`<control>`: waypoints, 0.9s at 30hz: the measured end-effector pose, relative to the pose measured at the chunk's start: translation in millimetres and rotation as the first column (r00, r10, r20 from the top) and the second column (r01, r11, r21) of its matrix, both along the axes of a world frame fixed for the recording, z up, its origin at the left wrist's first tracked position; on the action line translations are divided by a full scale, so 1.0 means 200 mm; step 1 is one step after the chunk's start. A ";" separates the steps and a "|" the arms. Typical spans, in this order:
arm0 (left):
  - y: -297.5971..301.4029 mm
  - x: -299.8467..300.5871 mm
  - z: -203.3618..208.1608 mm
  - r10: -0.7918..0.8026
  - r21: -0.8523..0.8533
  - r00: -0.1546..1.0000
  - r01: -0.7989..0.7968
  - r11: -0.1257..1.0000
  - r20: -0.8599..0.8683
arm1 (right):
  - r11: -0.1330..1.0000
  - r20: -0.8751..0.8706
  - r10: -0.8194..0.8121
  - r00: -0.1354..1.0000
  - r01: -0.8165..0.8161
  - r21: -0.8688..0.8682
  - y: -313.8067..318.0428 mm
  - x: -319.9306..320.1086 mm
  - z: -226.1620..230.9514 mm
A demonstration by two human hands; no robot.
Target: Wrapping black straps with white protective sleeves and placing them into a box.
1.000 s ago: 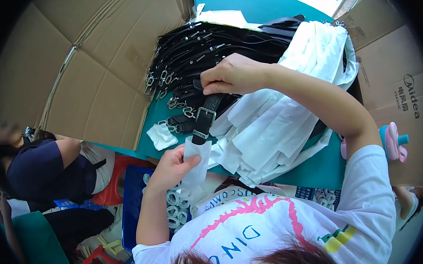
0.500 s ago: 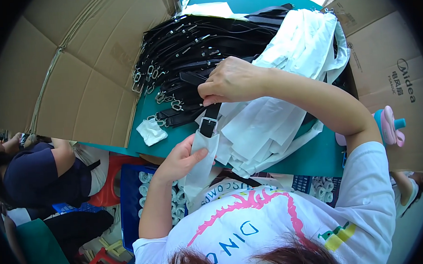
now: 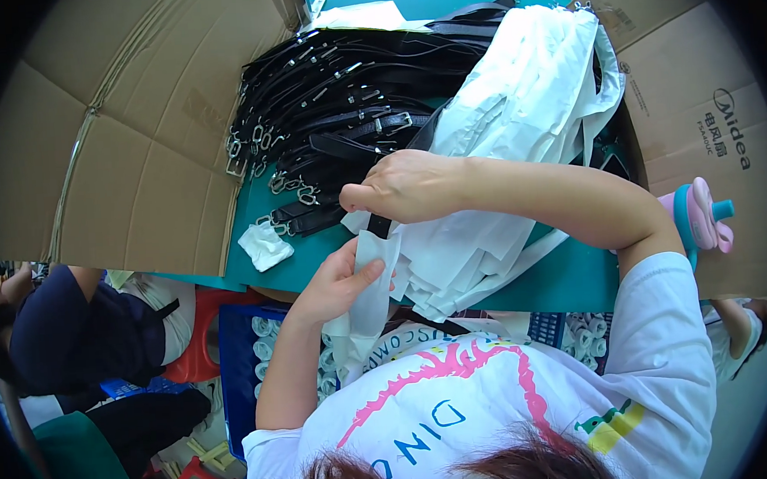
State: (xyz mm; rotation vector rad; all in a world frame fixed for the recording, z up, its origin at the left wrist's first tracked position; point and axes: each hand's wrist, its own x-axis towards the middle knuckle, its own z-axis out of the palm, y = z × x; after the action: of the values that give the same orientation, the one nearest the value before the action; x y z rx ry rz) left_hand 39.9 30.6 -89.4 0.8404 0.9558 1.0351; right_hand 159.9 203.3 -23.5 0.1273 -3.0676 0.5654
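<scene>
Between my two hands is a black strap (image 3: 379,227), of which a short piece shows. My left hand (image 3: 338,284) is closed, with its thumb pressing a long white sleeve (image 3: 371,297) around the strap's lower part. Just above it, my right hand (image 3: 408,185) is closed in a fist-like pinch at the strap's upper part; its fingertips are partly hidden. Beyond lies a pile of black straps (image 3: 313,86) with silver buckles and metal clips at their left ends. To the right, a thick stack of white sleeves (image 3: 515,100) rests partly under my right forearm.
A crumpled white packet (image 3: 264,247) lies on the green table (image 3: 579,271). Cardboard walls (image 3: 133,167) stand left and right. A pink and teal bottle (image 3: 698,216) is by my right elbow. Blue crates (image 3: 237,363) of white rolls sit below the table; another person (image 3: 81,319) sits at left.
My right hand has come down and left, closer to my left hand. The silver buckle that showed between my hands is now out of sight. The view has shifted slightly.
</scene>
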 end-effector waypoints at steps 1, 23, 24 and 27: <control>0.00 0.00 0.02 0.009 -0.014 1.000 -0.010 1.000 -0.017 | 1.000 0.000 -0.004 1.000 0.004 -0.001 0.01 0.01 0.00; 0.05 -0.23 0.73 0.111 0.028 0.982 -0.108 0.994 -0.154 | 0.908 0.519 -0.372 0.770 0.417 0.034 0.76 0.24 0.24; 0.03 -0.26 0.81 0.137 0.069 0.979 -0.128 0.989 -0.154 | 0.899 0.542 -0.388 0.745 0.435 0.045 0.71 0.22 0.28; -0.06 -0.33 1.02 0.216 0.239 0.975 -0.198 0.951 -0.052 | 0.839 0.623 -0.384 0.681 0.540 -0.073 0.73 0.24 0.32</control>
State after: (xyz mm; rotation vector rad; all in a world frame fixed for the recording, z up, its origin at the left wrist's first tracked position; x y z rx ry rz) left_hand -26.7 18.0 114.5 0.9946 1.0162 1.3227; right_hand 208.5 349.5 40.6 -1.0097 -3.3038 1.1168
